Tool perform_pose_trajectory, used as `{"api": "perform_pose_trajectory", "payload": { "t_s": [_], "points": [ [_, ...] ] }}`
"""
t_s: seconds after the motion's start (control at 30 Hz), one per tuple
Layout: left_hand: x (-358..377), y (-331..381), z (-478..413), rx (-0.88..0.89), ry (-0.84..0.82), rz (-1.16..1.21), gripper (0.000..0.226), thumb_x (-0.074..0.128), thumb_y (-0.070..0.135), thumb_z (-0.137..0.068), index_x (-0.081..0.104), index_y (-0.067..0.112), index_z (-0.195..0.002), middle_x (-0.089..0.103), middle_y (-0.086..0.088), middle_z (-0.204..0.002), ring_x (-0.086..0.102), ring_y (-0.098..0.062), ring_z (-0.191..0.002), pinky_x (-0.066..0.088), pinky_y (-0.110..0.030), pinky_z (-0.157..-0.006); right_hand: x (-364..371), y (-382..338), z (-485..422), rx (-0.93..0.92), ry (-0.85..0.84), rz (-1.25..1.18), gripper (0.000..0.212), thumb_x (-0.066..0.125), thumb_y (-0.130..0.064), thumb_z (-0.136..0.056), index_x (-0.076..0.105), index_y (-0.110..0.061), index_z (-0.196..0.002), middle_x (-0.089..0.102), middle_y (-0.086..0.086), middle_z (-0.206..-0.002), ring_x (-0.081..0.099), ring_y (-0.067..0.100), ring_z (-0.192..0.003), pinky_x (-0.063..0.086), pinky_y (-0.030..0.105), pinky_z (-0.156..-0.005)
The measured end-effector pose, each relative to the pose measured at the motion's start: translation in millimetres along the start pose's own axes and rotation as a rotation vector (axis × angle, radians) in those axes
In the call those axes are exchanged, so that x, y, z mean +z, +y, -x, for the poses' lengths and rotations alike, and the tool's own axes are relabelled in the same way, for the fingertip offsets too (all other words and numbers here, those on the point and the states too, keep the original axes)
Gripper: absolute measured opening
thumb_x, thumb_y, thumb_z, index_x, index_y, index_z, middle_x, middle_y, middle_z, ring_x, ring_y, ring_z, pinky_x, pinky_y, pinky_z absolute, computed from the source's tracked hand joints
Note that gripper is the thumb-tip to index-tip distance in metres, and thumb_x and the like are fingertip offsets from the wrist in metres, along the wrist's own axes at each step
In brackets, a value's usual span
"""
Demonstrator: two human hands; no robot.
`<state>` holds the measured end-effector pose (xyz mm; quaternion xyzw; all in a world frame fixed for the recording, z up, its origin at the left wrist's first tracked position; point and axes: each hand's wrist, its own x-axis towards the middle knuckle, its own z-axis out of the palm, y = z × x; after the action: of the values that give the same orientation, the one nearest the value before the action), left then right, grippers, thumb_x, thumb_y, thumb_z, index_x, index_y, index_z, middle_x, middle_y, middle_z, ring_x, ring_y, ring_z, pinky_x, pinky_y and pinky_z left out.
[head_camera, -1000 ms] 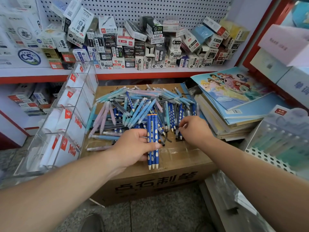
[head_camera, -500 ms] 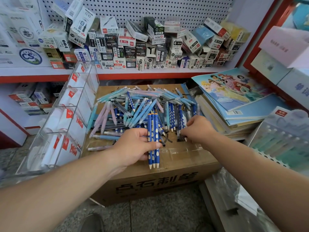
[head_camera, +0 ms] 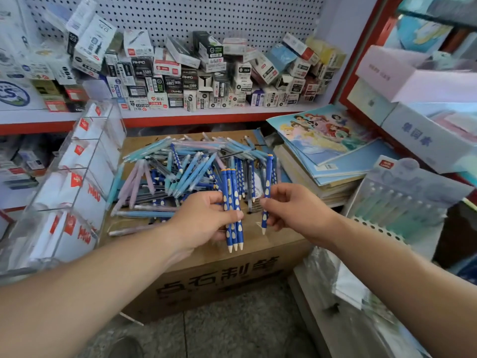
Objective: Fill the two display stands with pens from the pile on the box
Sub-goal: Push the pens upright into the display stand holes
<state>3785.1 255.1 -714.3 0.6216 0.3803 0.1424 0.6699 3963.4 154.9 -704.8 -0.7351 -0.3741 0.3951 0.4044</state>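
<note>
A pile of pens [head_camera: 185, 174], blue, light blue and lilac, lies on a brown cardboard box [head_camera: 219, 277]. My left hand [head_camera: 204, 218] grips three dark blue pens [head_camera: 232, 210] with white dots, tips pointing down toward me. My right hand [head_camera: 291, 210] pinches a single dark blue pen [head_camera: 267, 187] of the same kind, held upright just right of the bundle. A clear tiered display stand [head_camera: 69, 182] with white and red cards stands left of the box. A second display stand [head_camera: 402, 202] with a perforated base and pale green pens sits at the right.
A red-edged shelf [head_camera: 196, 116] behind the box holds several small stationery cartons before a pegboard. A stack of notebooks [head_camera: 327, 151] lies right of the pile. White boxes [head_camera: 426, 130] fill the far right. Grey floor shows below the box.
My right hand has lifted one dark blue pen out of the pile and brought it toward my left hand. My left hand has risen slightly with its three pens.
</note>
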Motion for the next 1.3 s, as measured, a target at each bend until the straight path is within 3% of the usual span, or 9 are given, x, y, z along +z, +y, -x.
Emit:
{"api": "perform_pose_trajectory", "payload": {
  "t_s": [0.1,0.33,0.5,0.63,0.77,0.87,1.0,1.13,1.3],
  "points": [
    [21.9,6.6,0.3,0.030,-0.042,-0.019,0.021,0.076,0.012,-0.091,0.063,0.028,-0.095,0.077,0.015,-0.077,0.074,0.000,-0.074,0.060,-0.024,-0.063,-13.1,-0.3,16.7,-0.023,0.030,-0.007,0.017,0.065,-0.015,-0.100,0.059,-0.004,-0.112,0.065,0.016,-0.083,0.068,0.019,-0.063,0.055,0.029,-0.055],
    [87.7,32.4,7.2,0.111,-0.168,-0.022,0.021,0.077,0.007,-0.089,0.064,0.023,-0.093,0.080,0.003,-0.085,0.076,-0.008,-0.079,0.058,-0.025,-0.060,-65.3,-14.3,67.4,-0.087,0.192,0.192,0.022,0.062,-0.026,-0.101,0.062,-0.008,-0.089,0.068,0.013,-0.076,0.070,0.022,-0.064,0.059,0.029,-0.057],
    [141.7,58.9,20.6,0.201,-0.248,-0.057,0.019,0.079,0.005,-0.086,0.067,0.017,-0.096,0.079,0.002,-0.082,0.077,-0.017,-0.077,0.065,-0.039,-0.069,-120.2,-6.9,137.8,-0.153,0.468,0.419,0.013,0.062,-0.025,-0.099,0.065,-0.015,-0.091,0.071,0.006,-0.071,0.070,0.019,-0.063,0.061,0.045,-0.066],
    [196.2,80.2,35.7,0.247,-0.337,-0.030,0.017,0.076,0.002,-0.088,0.069,0.011,-0.100,0.077,-0.017,-0.102,0.076,-0.027,-0.087,0.065,-0.040,-0.074,-152.4,26.6,213.8,-0.155,0.667,0.317,0.012,0.065,-0.017,-0.098,0.063,-0.028,-0.100,0.070,0.003,-0.073,0.070,0.015,-0.063,0.061,0.040,-0.068],
    [257.4,88.8,52.7,0.289,-0.413,-0.024,0.016,0.076,0.001,-0.088,0.069,0.010,-0.099,0.076,-0.012,-0.092,0.075,-0.022,-0.081,0.065,-0.039,-0.072,-170.6,65.7,281.0,-0.086,0.860,0.155,0.006,0.063,-0.020,-0.100,0.065,-0.023,-0.095,0.072,0.003,-0.075,0.070,0.015,-0.064,0.060,0.042,-0.071],
    [300.4,82.2,61.6,0.244,-0.438,-0.009,0.015,0.075,0.001,-0.089,0.069,0.009,-0.101,0.075,-0.010,-0.092,0.074,-0.024,-0.084,0.064,-0.049,-0.078,-174.9,89.9,315.9,-0.062,0.977,0.058,0.014,0.061,-0.021,-0.101,0.066,-0.025,-0.089,0.070,-0.002,-0.070,0.068,0.014,-0.063,0.057,0.031,-0.062],
    [347.1,64.6,64.6,0.189,-0.358,-0.019,0.020,0.077,0.003,-0.088,0.067,0.020,-0.085,0.072,-0.009,-0.087,0.074,-0.034,-0.091,0.062,-0.057,-0.080,-179.6,118.7,332.3,0.028,1.051,0.141,0.013,0.065,-0.025,-0.099,0.067,-0.024,-0.086,0.070,-0.001,-0.073,0.071,0.022,-0.072,0.062,0.047,-0.073],
    [366.3,47.4,59.4,0.131,-0.274,-0.042,0.020,0.078,0.006,-0.088,0.067,0.022,-0.082,0.072,-0.009,-0.084,0.074,-0.037,-0.087,0.062,-0.058,-0.074,-183.6,132.5,319.1,-0.004,1.096,0.180,0.017,0.065,-0.017,-0.098,0.058,-0.030,-0.091,0.069,-0.001,-0.079,0.072,0.020,-0.076,0.060,0.028,-0.066],
    [357.2,23.4,50.4,0.174,-0.305,-0.175,0.017,0.078,0.011,-0.089,0.070,0.026,-0.088,0.078,-0.004,-0.093,0.075,-0.027,-0.089,0.062,-0.051,-0.082,-200.4,148.8,290.0,0.049,1.078,0.179,0.011,0.060,-0.031,-0.101,0.056,-0.035,-0.092,0.071,-0.005,-0.081,0.071,0.013,-0.075,0.060,0.047,-0.076]
  ]
}}
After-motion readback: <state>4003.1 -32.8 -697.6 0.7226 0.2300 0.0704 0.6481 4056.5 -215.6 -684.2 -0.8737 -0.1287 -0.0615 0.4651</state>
